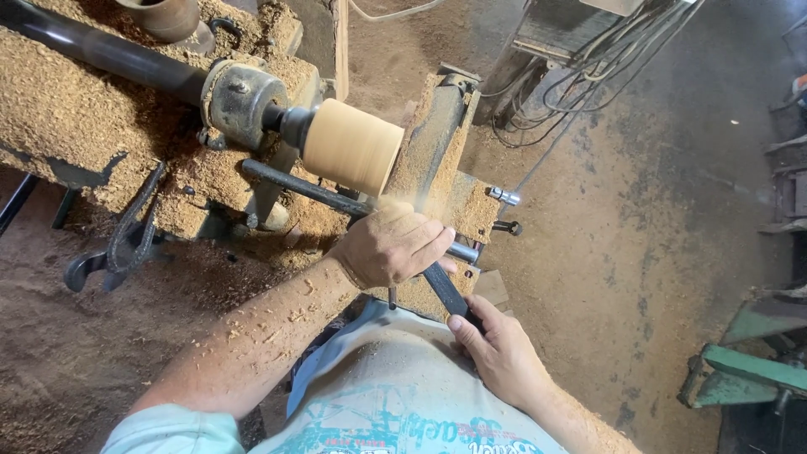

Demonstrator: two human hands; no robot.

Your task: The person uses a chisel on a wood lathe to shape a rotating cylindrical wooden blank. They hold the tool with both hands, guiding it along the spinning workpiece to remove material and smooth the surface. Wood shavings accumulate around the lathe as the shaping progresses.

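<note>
Hands: two, a left hand [388,248] and a right hand [503,353], both belonging to the person wearing the camera.
Wood blanks: one pale cylinder [353,146] was mounted on the lathe [244,105].
Turning tools: one dark chisel [447,292] was gripped by both hands.
Tool rest bars: one dark round bar [311,190] ran along the lathe's front edge.
Bolts: two stuck out at the lathe's right edge, one bright [503,196], one dark [508,227].
Cable bundles: one tangle [588,80] lay on the floor.

Wood cylinder [353,145] on lathe [244,101] — tool rest [319,192] just before it
</note>
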